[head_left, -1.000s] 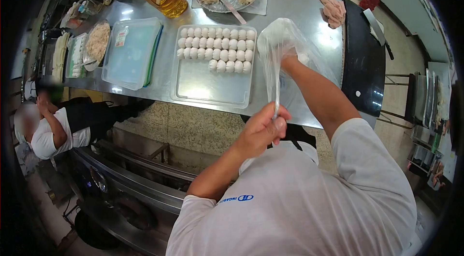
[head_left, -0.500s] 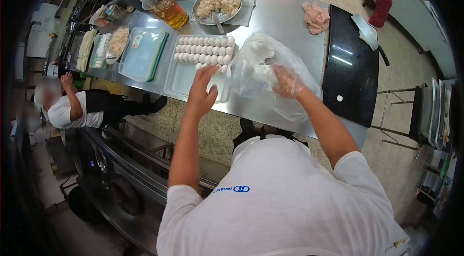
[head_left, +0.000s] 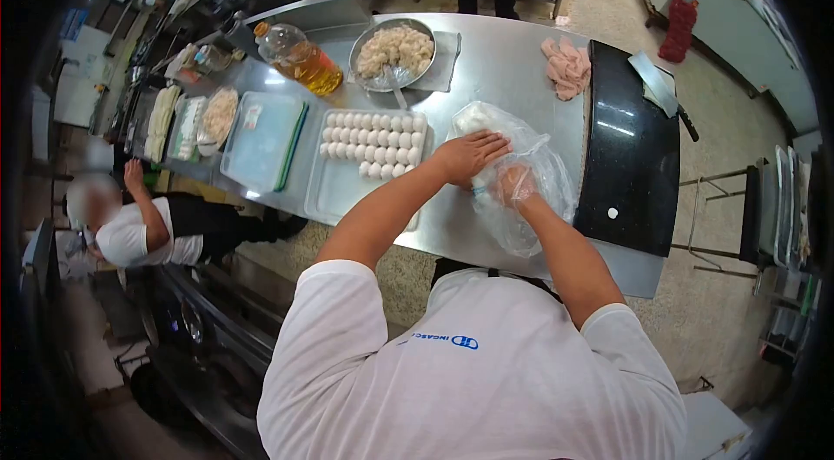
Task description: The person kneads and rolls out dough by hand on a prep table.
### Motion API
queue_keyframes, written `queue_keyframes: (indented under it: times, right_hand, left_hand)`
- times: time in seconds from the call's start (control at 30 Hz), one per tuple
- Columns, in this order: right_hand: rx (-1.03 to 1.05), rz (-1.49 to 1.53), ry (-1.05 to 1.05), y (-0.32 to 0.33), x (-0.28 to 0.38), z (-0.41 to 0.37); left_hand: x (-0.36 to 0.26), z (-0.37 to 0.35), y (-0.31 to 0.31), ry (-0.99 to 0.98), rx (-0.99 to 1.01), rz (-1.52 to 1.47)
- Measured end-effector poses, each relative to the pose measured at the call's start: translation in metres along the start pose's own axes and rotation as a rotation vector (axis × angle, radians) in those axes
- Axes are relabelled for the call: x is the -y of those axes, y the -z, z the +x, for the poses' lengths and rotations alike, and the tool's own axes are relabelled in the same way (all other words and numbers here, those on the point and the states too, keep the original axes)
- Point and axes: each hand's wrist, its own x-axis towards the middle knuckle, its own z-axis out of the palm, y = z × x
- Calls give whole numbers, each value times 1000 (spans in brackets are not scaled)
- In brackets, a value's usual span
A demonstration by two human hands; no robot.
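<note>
Bag (head_left: 556, 173) under open left hand (head_left: 470, 157)

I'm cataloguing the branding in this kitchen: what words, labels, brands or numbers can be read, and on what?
"INGASC", blue, beside a logo on the white shirt; any further letters unclear.
Oil bottle label: too small to read.
Sticker on the plastic containers: unreadable.

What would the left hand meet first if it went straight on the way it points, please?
Most likely the folds of the clear plastic bag at its fingertips; depth is unclear, so the left hand might skim over them.
</note>
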Motion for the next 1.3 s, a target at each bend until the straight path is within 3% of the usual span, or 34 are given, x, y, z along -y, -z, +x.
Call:
queue_keyframes:
  times: [0.13,0.23,0.27,0.4,0.47,0.53,0.57,0.63,0.7,0.73,0.77,0.8,0.83,0.9,0.97,1.0,1.07,1.1,1.13,1.17,1.23,1.27,1.3]
  right_hand:
    - [-106,198,-200,46,19,-35]
    - [-319,300,-333,57,20,-91]
    - [-495,428,-348,49,12,-109]
    - [-1074,1076,-255,28,-28,-181]
    - [-1162,785,-243,22,-50,-220]
    - [-1136,159,-240,33,-60,-250]
    - [-1087,243,-276,35,-59,-256]
    - [-1052,392,-297,34,-54,-259]
    - [-1129,926,-206,24,-50,-257]
    - [-1113,938,-196,18,-50,-261]
    - [-1055,424,-212,9,-55,-272]
    - [-1074,580,-183,-8,-64,-276]
    - [-1083,998,-132,-20,-70,-280]
    - [-990,1835,-26,-39,-82,-289]
    - [-990,1819,-74,-52,-95,-299]
    - [-974,1793,-99,-58,-100,-303]
    - [-926,1721,-141,-63,-111,-308]
    - [-895,1673,-151,-59,-115,-307]
    - [-878,1427,-132,-46,-117,-303]
    - [-878,1182,-119,-32,-119,-299]
    - [-738,1696,-16,-11,-113,-279]
    - [-801,1664,-60,10,-97,-272]
    - [-816,1536,-78,19,-94,-265]
  left_hand:
    - [33,6,-34,-123,-255,-71]
    - [49,-3,-11,-149,-213,-161]
    - [56,-4,-18,-189,-326,-166]
    - [66,8,-22,-55,-541,-434]
    - [53,18,-16,140,-591,-578]
    - [33,34,9,264,-441,-409]
    - [27,45,20,331,-371,-318]
    - [21,67,7,255,-272,-97]
    - [-1,83,12,292,-69,43]
    - [-16,79,10,310,-151,21]
    - [-31,72,6,300,-253,-14]
    - [-45,62,-3,283,-347,-36]
    - [-57,53,-15,258,-438,-49]
    - [-64,40,-103,407,-830,-728]
    - [-91,1,-122,477,-1014,-1911]
    - [-104,-21,-95,598,-989,-1033]
    - [-108,-38,-98,1010,-1161,-1033]
    - [-98,-36,-119,1316,-1385,-1965]
    - [-106,-36,-103,1309,-1557,-1886]
    - [-116,-38,-87,1311,-1571,-1818]
    - [-138,-44,-42,1303,-1592,-1693]
    - [-149,-51,-28,1304,-1306,-1735]
    - [-149,-51,-64,1031,-1115,-773]
